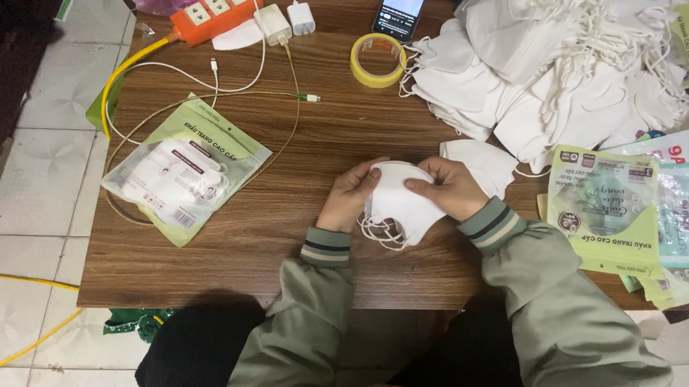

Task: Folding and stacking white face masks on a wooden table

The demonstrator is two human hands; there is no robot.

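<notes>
Both my hands grip a small stack of white face masks (400,202) over the middle of the wooden table (296,238). My left hand (350,195) holds the stack's left edge. My right hand (451,187) pinches its top right, thumb on the front. White ear loops dangle below the stack. One more white mask (485,162) lies just behind my right hand. A filled green-edged clear packet of masks (183,169) rests flat to the left.
A big heap of loose white masks (567,64) fills the back right. Empty green packets (607,209) are stacked at the right edge. Behind sit a yellow tape roll (378,60), a phone (400,10), chargers (286,21), an orange power strip (213,11) and cables.
</notes>
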